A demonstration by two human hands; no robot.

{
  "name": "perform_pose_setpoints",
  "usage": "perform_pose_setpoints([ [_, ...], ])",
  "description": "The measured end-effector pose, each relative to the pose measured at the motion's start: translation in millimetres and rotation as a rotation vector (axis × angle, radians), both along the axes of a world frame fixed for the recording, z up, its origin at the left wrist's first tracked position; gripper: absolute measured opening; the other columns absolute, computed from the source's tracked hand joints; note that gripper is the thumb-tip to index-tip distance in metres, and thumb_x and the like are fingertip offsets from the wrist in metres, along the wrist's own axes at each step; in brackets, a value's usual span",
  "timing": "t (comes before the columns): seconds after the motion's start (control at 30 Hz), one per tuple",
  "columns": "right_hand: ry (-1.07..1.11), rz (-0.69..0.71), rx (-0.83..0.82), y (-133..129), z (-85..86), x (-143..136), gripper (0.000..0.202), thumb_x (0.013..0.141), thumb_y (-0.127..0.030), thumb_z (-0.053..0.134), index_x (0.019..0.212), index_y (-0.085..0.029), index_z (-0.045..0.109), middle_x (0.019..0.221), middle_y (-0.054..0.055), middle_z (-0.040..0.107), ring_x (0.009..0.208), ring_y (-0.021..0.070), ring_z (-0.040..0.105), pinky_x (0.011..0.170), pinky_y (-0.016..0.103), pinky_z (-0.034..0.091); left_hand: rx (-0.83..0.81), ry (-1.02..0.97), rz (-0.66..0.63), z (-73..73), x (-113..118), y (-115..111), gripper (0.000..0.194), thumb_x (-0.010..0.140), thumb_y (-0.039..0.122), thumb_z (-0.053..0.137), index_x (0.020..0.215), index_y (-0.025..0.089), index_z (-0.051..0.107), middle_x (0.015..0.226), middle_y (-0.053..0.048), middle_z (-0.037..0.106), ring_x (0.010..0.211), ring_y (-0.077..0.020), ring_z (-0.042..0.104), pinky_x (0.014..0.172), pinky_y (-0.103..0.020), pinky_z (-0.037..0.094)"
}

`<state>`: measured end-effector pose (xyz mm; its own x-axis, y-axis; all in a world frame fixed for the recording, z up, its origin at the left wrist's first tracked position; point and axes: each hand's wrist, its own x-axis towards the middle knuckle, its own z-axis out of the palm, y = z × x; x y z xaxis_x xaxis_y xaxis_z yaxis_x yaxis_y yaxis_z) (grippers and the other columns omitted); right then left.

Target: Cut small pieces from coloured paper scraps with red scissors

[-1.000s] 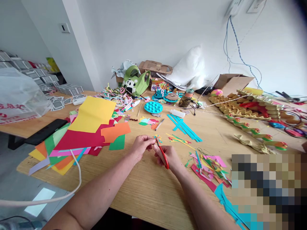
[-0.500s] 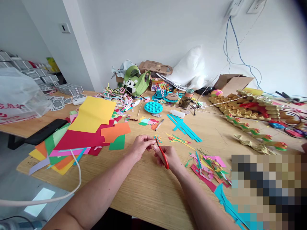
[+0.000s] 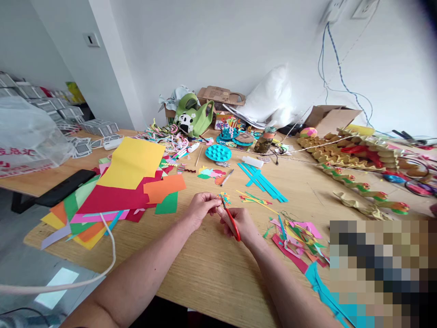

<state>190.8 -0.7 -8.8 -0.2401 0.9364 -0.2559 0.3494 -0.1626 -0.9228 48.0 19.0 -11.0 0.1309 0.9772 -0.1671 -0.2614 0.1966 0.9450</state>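
Note:
My right hand (image 3: 241,224) grips a pair of scissors (image 3: 234,226) with red handles, their blades pointing away from me. Beside the blades, my left hand (image 3: 204,209) is closed in a pinch; whatever sits between its fingertips is too small to make out. Just beyond the fingertips lies a small heap of coloured paper bits (image 3: 225,197). Thin yellow, green and red paper strips (image 3: 254,199) are to the right of it. Farther back rest blue paper strips (image 3: 262,182), a pen (image 3: 227,177) and cut paper shapes (image 3: 212,173).
Coloured paper sheets (image 3: 133,161) are stacked on the left near a white cable (image 3: 114,246). Paper scraps (image 3: 300,239) lie at right. Behind stand a blue studded disc (image 3: 218,153), a jar (image 3: 265,141), a green panda bag (image 3: 194,116) and egg cartons (image 3: 351,152).

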Motion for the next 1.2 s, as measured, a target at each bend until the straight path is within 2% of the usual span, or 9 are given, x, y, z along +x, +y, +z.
perform_pose_setpoints([
  [0.77, 0.016, 0.012, -0.007, -0.5, 0.4, -0.2, 0.058, 0.069, -0.072, 0.06, 0.054, -0.015, 0.054, 0.038, 0.0, 0.052, 0.031, 0.0087, 0.045, 0.033, 0.019, 0.031, -0.003, 0.013, -0.029, 0.6, -3.3, 1.5, 0.018, 0.059, 0.029, 0.071, 0.063, 0.013, 0.063, 0.056, 0.0, 0.057, 0.05, -0.008, 0.047, 0.051, -0.023, 0.034],
  [1.2, 0.003, 0.017, 0.0, -1.3, 1.8, -0.5, 0.058, 0.07, -0.071, 0.06, 0.053, -0.016, 0.053, 0.036, -0.001, 0.051, 0.03, 0.0086, 0.044, 0.032, 0.018, 0.03, -0.003, 0.04, -0.064, 0.1, -5.1, 3.1, 0.019, 0.06, 0.029, 0.071, 0.065, 0.014, 0.061, 0.051, 0.004, 0.054, 0.042, -0.0047, 0.039, 0.044, -0.022, 0.024],
])
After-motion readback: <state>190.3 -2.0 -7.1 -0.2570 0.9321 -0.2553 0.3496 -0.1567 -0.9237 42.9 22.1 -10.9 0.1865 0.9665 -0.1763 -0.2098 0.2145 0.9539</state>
